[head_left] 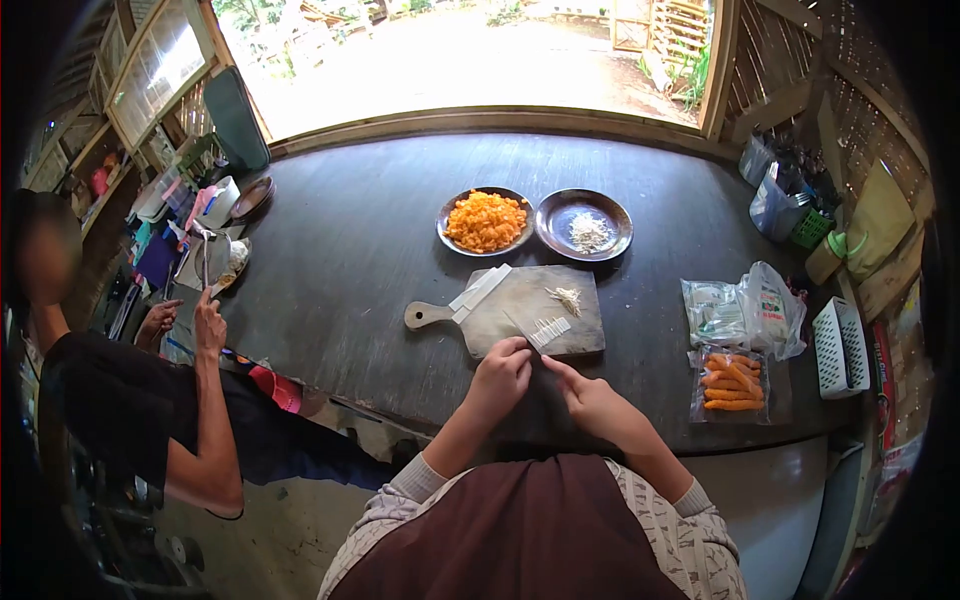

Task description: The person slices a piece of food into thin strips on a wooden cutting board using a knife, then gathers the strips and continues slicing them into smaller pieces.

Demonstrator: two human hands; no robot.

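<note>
A wooden cutting board (505, 290) with a handle lies before me on the dark table. My right hand (597, 403) grips a knife (527, 332), its blade angled up and left across the board. Beside the blade, my left hand (500, 375) has its fingers curled together at the board's near edge; what they pinch, if anything, is hidden. Thin cut white strips (550, 331) lie just right of the blade. Longer white slabs (482, 292) rest near the handle, and a small pile of fine white slivers (568, 297) sits at the right.
Behind the board stand a plate of chopped orange pieces (485, 222) and a plate (548, 240) with white bits. Bagged carrots (733, 383), plastic packages (715, 312) and a white basket (840, 347) are at right. On the left, another person (120, 400) holds a strainer (213, 258).
</note>
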